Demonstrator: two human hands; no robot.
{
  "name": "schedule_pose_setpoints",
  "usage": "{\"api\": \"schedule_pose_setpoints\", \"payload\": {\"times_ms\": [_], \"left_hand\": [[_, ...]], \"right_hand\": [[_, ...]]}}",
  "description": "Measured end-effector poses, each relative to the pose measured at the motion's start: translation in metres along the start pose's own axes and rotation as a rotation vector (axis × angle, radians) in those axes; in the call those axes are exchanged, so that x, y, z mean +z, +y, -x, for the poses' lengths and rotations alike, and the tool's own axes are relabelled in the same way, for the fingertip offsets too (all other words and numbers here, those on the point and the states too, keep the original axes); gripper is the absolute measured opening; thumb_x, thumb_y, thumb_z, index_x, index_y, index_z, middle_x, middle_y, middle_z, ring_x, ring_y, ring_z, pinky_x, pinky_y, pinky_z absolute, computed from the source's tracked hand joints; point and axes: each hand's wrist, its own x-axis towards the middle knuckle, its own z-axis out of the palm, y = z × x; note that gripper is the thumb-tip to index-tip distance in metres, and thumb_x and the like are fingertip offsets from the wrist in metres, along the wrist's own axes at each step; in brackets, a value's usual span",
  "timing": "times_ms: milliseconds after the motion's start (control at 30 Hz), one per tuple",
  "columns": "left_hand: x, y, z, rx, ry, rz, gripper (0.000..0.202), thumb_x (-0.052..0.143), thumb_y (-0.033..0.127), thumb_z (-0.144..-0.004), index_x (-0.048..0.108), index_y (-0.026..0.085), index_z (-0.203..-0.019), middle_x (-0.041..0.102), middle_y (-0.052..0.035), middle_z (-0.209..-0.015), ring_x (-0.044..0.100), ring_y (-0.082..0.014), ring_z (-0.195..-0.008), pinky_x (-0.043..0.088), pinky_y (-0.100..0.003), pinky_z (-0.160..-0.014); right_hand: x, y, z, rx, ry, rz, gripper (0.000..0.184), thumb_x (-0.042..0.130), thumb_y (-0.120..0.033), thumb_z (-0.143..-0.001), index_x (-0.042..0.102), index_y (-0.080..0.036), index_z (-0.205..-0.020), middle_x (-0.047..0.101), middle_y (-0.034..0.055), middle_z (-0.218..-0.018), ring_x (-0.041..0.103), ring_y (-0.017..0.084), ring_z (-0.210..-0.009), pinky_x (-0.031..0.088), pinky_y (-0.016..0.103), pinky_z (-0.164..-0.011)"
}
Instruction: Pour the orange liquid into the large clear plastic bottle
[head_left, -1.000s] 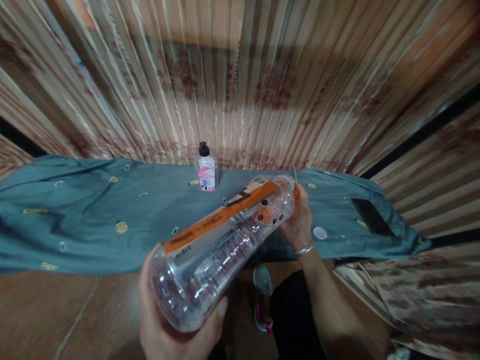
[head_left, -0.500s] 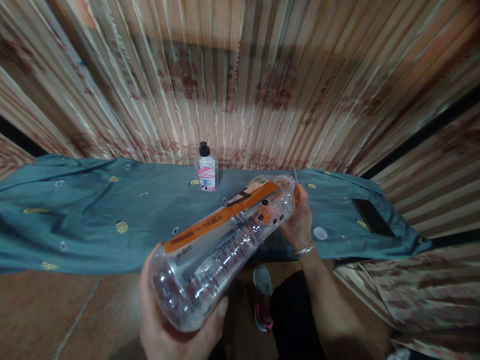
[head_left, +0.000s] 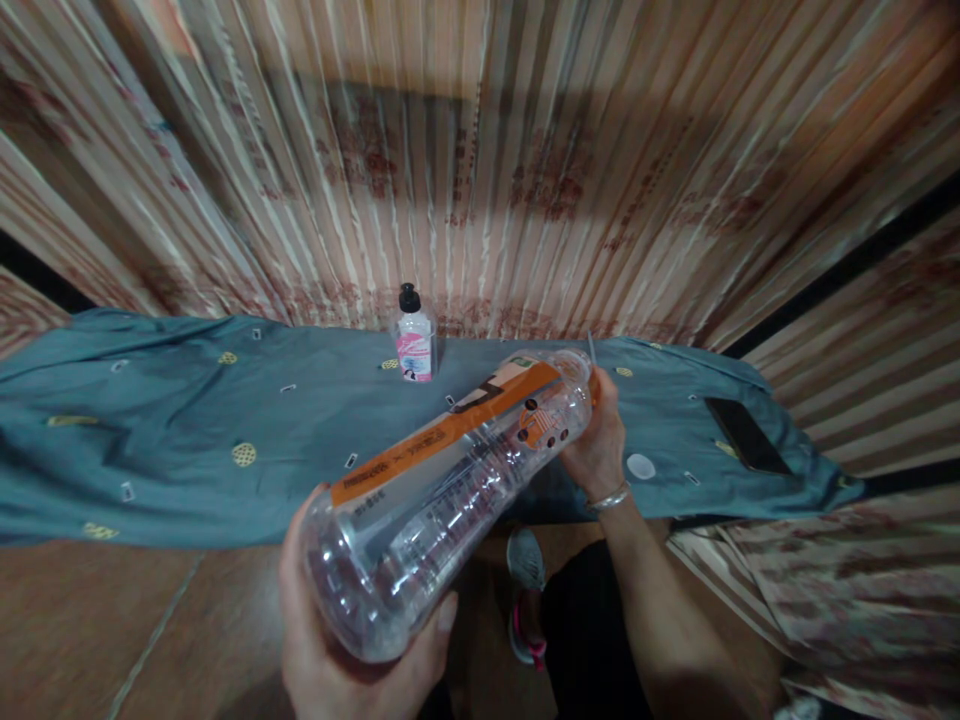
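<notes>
Cloth [head_left: 187, 440] in teal covers table before striped curtain [head_left: 525, 150]; floor [head_left: 90, 620] brown.

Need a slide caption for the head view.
Left hand cups the base and right hand grips the neck of a large clear bottle by a teal cloth.

The small bottle [head_left: 415, 345] stood on the surface [head_left: 150, 450], near its back edge, the curtain [head_left: 525, 150] just behind it. Before it and to its right we held the big bottle [head_left: 439, 490] tilted over the surface's front edge, our left hand [head_left: 337, 680] at the base, our right hand [head_left: 600, 445] at the neck. Farther right of the small bottle lay a disc [head_left: 640, 465], then a phone [head_left: 746, 435].
</notes>
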Motion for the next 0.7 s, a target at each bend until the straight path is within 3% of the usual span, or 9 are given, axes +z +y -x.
{"api": "schedule_pose_setpoints", "payload": {"times_ms": [133,233,367,500,700], "left_hand": [[-0.002,-0.004,-0.001,0.053,-0.082,0.001,0.098,0.101,0.032,-0.062,0.062,0.022,-0.152,0.075,-0.0120,-0.136,0.078,-0.0249,-0.114,0.065,-0.025,-0.089],[0.004,0.005,0.002,-0.039,0.029,0.013,0.094,0.098,0.039,-0.066,0.063,0.019,-0.151,0.073,-0.0131,-0.138,0.076,-0.0239,-0.117,0.063,-0.023,-0.090],[0.011,0.016,0.004,-0.131,0.053,0.021,0.096,0.098,0.045,-0.064,0.063,0.018,-0.149,0.073,-0.0127,-0.135,0.076,-0.0247,-0.116,0.063,-0.026,-0.092],[0.008,0.014,0.003,-0.106,0.025,-0.012,0.094,0.097,0.045,-0.063,0.063,0.018,-0.147,0.072,-0.0138,-0.134,0.077,-0.0283,-0.111,0.067,-0.030,-0.082],[0.004,0.006,0.002,-0.072,0.008,0.002,0.097,0.100,0.040,-0.061,0.063,0.020,-0.149,0.073,-0.0129,-0.137,0.076,-0.0263,-0.116,0.065,-0.026,-0.088]], "right_hand": [[0.000,0.001,0.000,0.001,0.010,0.009,0.059,0.076,-0.039,-0.085,0.055,-0.020,-0.137,0.076,0.0160,-0.128,0.075,0.035,-0.118,0.063,0.052,-0.102],[0.000,0.001,0.000,-0.002,0.008,0.010,0.057,0.076,-0.038,-0.085,0.056,-0.021,-0.135,0.076,0.0154,-0.126,0.076,0.034,-0.115,0.064,0.051,-0.100],[0.001,0.002,0.001,-0.009,0.023,0.021,0.059,0.076,-0.038,-0.085,0.055,-0.021,-0.137,0.076,0.0159,-0.127,0.076,0.034,-0.116,0.065,0.051,-0.099],[0.002,0.006,0.003,-0.012,0.028,0.028,0.061,0.076,-0.038,-0.085,0.055,-0.021,-0.139,0.076,0.0156,-0.128,0.076,0.034,-0.116,0.064,0.051,-0.100],[0.003,0.008,0.004,-0.038,0.050,0.042,0.066,0.077,-0.040,-0.084,0.053,-0.019,-0.142,0.075,0.0180,-0.133,0.075,0.035,-0.120,0.064,0.053,-0.102]]}}
